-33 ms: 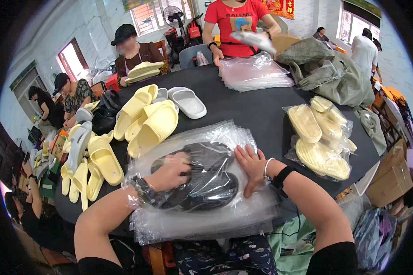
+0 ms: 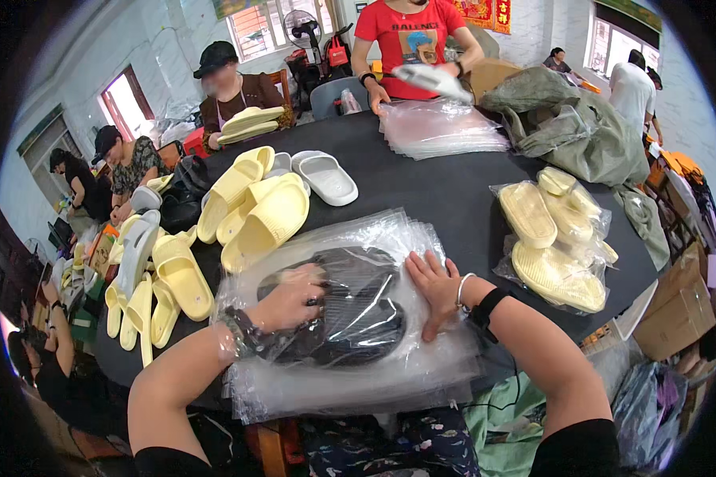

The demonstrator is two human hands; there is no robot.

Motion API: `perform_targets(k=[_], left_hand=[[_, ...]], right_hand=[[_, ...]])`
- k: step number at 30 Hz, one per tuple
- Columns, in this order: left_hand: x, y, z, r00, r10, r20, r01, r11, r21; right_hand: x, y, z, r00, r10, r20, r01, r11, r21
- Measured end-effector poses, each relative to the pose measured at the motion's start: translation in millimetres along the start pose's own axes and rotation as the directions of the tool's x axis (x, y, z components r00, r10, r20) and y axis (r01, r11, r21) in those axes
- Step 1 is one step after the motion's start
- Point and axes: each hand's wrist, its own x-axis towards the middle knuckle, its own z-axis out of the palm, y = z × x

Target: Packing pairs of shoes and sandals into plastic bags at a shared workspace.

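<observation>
A pair of black slippers (image 2: 363,318) lies inside a clear plastic bag (image 2: 422,358) at the top of a stack of such bags in front of me. My left hand (image 2: 294,300) reaches into the bag from the left, its fingers curled on the slippers. Film covers part of that hand and wrist, and the fingertips are blurred. Pressed flat on the bag's right edge, with fingers spread, is my right hand (image 2: 435,292); it grips nothing.
Loose yellow slippers (image 2: 266,222) and a grey slipper (image 2: 326,179) lie at left. Bagged yellow slippers (image 2: 559,286) sit at right. Across the black table (image 2: 453,199), a person in a red shirt (image 2: 412,48) handles a pale slipper (image 2: 433,82) over more bags (image 2: 445,131).
My left hand and the black slippers have shifted slightly left inside the bag. The right hand stays in place. Across the table, the pale slipper has moved a little.
</observation>
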Motion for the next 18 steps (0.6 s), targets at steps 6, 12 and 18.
perform_targets(k=[6, 12, 18], left_hand=[[-76.0, -5.9, -35.5, 0.994, -0.11, 0.013, 0.104, 0.968, 0.229], [-154.8, 14.3, -70.1, 0.934, -0.344, -0.094, 0.356, 0.904, 0.237], [-207.1, 47.7, -125.0, 0.843, -0.505, -0.183, 0.532, 0.74, 0.411]], right_hand=[[-4.4, 2.3, -4.2, 1.0, 0.01, 0.029, -0.01, 1.0, -0.012], [-4.4, -1.7, -6.0, 0.998, 0.015, 0.061, -0.014, 1.0, -0.028], [0.8, 0.6, -3.0, 0.999, -0.017, 0.03, 0.019, 0.998, -0.059]])
